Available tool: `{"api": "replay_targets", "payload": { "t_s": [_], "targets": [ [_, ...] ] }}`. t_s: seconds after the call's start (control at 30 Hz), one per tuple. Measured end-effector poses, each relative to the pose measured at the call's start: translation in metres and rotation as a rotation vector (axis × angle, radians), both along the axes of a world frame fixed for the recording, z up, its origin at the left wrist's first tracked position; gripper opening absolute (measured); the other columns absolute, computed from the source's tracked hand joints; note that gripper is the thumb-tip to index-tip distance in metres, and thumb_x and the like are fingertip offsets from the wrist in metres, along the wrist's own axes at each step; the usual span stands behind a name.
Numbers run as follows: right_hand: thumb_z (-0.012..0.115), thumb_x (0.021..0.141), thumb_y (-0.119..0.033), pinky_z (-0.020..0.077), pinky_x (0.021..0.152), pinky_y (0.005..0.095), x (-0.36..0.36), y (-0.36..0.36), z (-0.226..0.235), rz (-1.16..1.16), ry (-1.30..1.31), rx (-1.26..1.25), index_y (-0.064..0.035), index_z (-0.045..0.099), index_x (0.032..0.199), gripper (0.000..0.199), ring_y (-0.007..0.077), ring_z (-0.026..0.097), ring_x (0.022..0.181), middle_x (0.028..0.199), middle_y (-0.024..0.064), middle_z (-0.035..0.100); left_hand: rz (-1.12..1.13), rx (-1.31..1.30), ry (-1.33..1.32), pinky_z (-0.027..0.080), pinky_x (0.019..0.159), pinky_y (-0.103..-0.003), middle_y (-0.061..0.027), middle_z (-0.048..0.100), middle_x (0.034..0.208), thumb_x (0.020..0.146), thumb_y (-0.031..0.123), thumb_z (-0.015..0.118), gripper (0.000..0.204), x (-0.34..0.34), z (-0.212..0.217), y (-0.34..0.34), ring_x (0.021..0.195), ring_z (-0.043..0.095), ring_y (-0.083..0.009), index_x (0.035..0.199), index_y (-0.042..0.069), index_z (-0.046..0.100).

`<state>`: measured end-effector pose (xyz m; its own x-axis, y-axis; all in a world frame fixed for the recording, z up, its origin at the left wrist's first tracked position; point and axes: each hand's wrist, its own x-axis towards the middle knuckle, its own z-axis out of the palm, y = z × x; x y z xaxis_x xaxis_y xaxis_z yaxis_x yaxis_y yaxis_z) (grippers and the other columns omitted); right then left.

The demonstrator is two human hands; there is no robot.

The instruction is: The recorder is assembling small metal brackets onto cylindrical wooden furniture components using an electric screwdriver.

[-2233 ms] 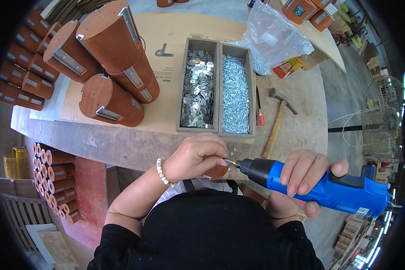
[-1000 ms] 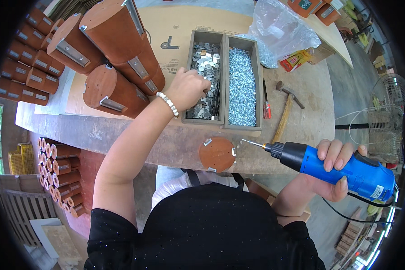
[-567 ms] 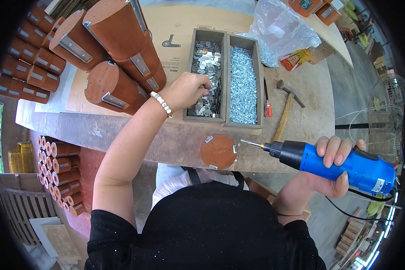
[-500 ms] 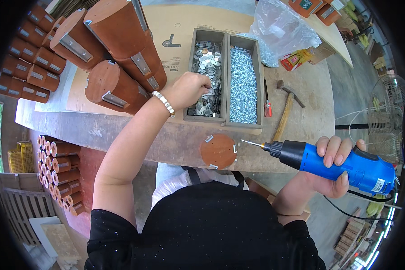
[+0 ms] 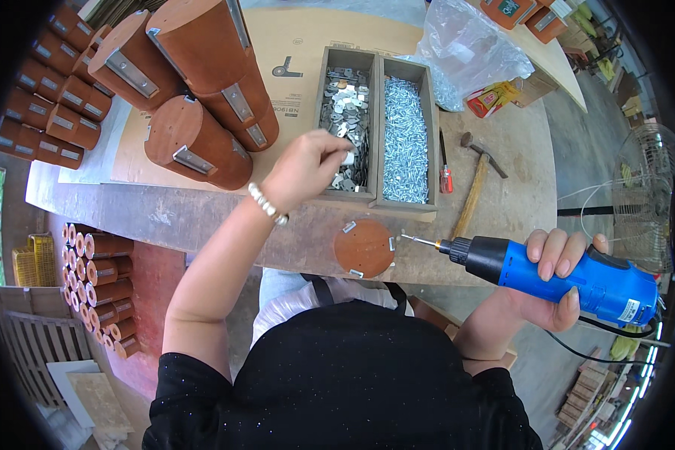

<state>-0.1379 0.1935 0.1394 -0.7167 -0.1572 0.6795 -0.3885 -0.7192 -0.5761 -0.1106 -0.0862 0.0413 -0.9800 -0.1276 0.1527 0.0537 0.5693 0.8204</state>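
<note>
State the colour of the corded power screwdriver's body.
The corded power screwdriver's rounded body is blue, best shown in the head view.

The left hand [image 5: 304,169] hides part of the plate tray [image 5: 352,58]; the upper edge cuts off one brown cylinder [image 5: 206,49].

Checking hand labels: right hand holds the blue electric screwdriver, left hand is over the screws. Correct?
Not the screws: in the head view, the left hand is over the flat metal pieces. The right hand does hold the blue electric screwdriver.
</note>
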Motion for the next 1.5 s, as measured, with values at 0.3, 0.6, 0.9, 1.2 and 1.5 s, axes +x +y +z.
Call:
{"api": "replay_targets", "payload": {
  "t_s": [0.3,0.6,0.9,1.2,1.5],
  "targets": [
    [0.059,0.075,-0.014,0.0444,0.067,0.0360,0.003,0.012,-0.004,0.022,-0.012,0.009,-0.0009,0.028,0.130,0.065,0.0169,0.050,0.067,0.081,0.0075,0.047,-0.111,-0.045,0.237,0.046,0.059,-0.028,-0.0100,0.061,0.080,0.072,-0.001,0.064,0.019,0.078,0.028,0.031,0.065,0.058,-0.0206,0.092,0.000,0.065],
    [0.058,0.074,-0.015,0.0440,0.066,0.0359,0.017,0.021,0.000,-0.023,-0.037,0.008,-0.0013,0.030,0.129,0.063,0.0168,0.049,0.066,0.080,0.0071,0.046,-0.398,-0.326,0.534,0.050,0.067,-0.034,-0.0053,0.064,0.087,0.061,0.006,0.067,0.024,0.085,-0.002,0.046,0.084,0.062,-0.0229,0.085,0.005,0.063],
    [0.059,0.073,-0.016,0.0447,0.065,0.0355,0.025,0.023,0.003,-0.081,-0.036,0.029,-0.0014,0.031,0.128,0.063,0.0167,0.049,0.064,0.079,0.0068,0.046,-0.341,-0.360,0.453,0.044,0.085,-0.043,-0.0072,0.064,0.100,0.064,0.013,0.070,0.029,0.104,-0.012,0.047,0.101,0.057,-0.0290,0.091,0.006,0.064],
    [0.060,0.072,-0.017,0.0448,0.064,0.0351,0.028,0.011,0.002,-0.104,-0.075,0.061,-0.0010,0.034,0.127,0.063,0.0169,0.049,0.063,0.076,0.0068,0.047,-0.076,-0.234,0.384,0.040,0.089,-0.044,-0.0107,0.059,0.112,0.057,0.013,0.077,0.039,0.116,-0.030,0.070,0.108,0.050,-0.0331,0.093,0.005,0.065],
    [0.060,0.072,-0.017,0.0449,0.065,0.0353,0.028,0.008,-0.002,-0.095,-0.090,0.067,-0.0012,0.033,0.128,0.063,0.0169,0.049,0.063,0.077,0.0069,0.047,-0.275,-0.115,0.266,0.037,0.095,-0.046,-0.0116,0.054,0.121,0.061,0.004,0.072,0.035,0.107,-0.016,0.051,0.118,0.042,-0.0364,0.095,0.009,0.067]
  ]
}}
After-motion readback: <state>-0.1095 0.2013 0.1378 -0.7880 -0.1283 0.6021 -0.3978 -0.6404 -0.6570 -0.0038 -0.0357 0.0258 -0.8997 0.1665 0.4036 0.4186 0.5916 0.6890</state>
